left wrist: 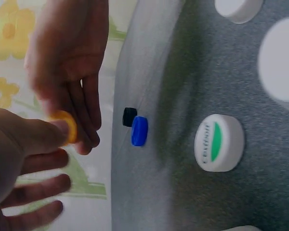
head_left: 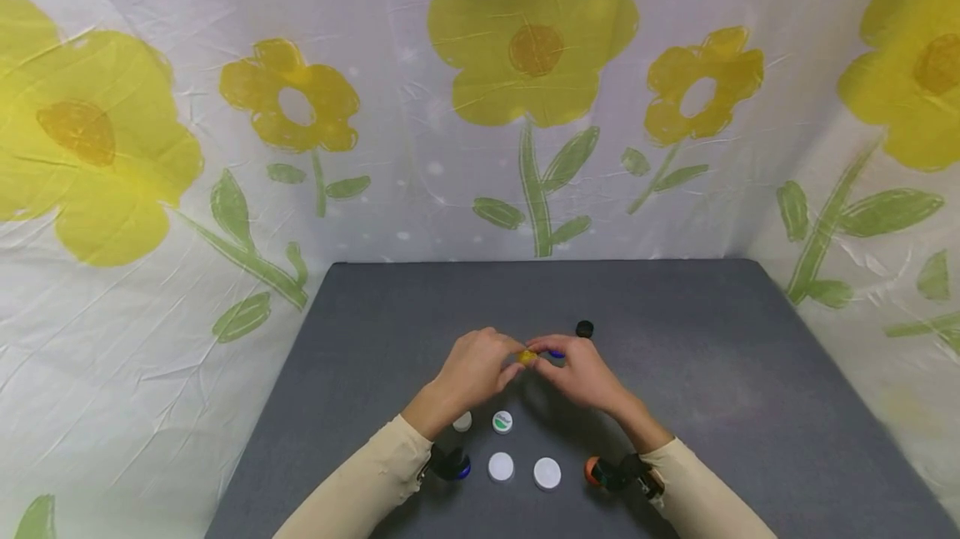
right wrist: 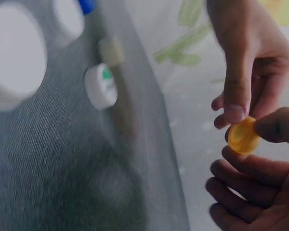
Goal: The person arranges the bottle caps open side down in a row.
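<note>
Above the grey table a small yellow-orange cap [head_left: 527,356] is held between both hands. My left hand [head_left: 477,368] pinches it from the left, thumb against the cap [right wrist: 243,136] in the right wrist view. From the other side my right hand [head_left: 581,374] pinches its edge between thumb and fingers. In the left wrist view the other fingers of the left hand [left wrist: 26,159] are spread apart. Beyond the right hand lie a blue cap [left wrist: 139,131] and a black cap [left wrist: 129,117], the blue one partly covered in the head view.
Nearer on the table [head_left: 360,372] are a white cap with green print [head_left: 502,421], a pale cap [head_left: 462,421], two larger white lids [head_left: 501,467], an orange cap [head_left: 591,471] and another blue cap [head_left: 464,469]. A flowered curtain [head_left: 405,189] stands behind the table.
</note>
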